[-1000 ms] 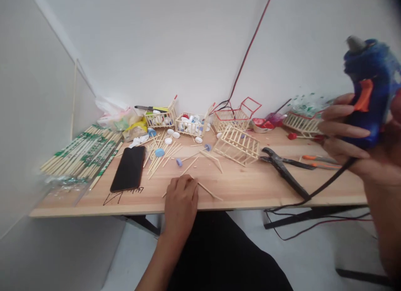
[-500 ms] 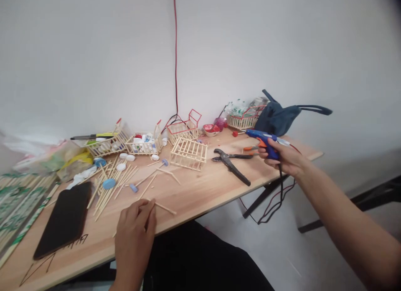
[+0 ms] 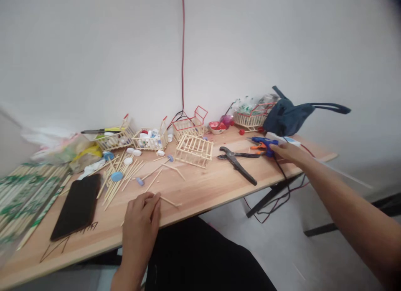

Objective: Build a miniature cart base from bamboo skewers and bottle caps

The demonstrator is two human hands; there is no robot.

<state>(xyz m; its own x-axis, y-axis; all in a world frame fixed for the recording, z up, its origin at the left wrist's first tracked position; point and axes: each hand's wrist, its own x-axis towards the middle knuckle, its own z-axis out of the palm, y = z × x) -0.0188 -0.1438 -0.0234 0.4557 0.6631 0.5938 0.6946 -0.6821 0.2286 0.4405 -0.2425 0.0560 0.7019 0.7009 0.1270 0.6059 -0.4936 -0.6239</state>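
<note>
My left hand [image 3: 140, 222] lies near the front edge of the wooden table [image 3: 200, 191], fingers curled down onto a thin wooden stick [image 3: 169, 201]. Far out to the right, my right hand [image 3: 286, 152] is closed round the handle of a blue glue gun [image 3: 263, 141] with an orange trigger, which rests low on the tabletop. Its black cord [image 3: 283, 176] drops over the table edge. A small stick-built crate [image 3: 194, 146] stands between the two hands.
Black pliers [image 3: 236, 162] lie left of the glue gun. A black phone [image 3: 77, 205], loose sticks and bottle caps [image 3: 120, 172], packs of chopsticks [image 3: 21, 199], several stick baskets [image 3: 150, 138] and a dark blue bag [image 3: 290, 115] crowd the table. A red wire [image 3: 183, 53] runs up the wall.
My right hand has carried the glue gun from close to the camera out and down to the table's right side. The view swung right. My left hand stayed on the stick.
</note>
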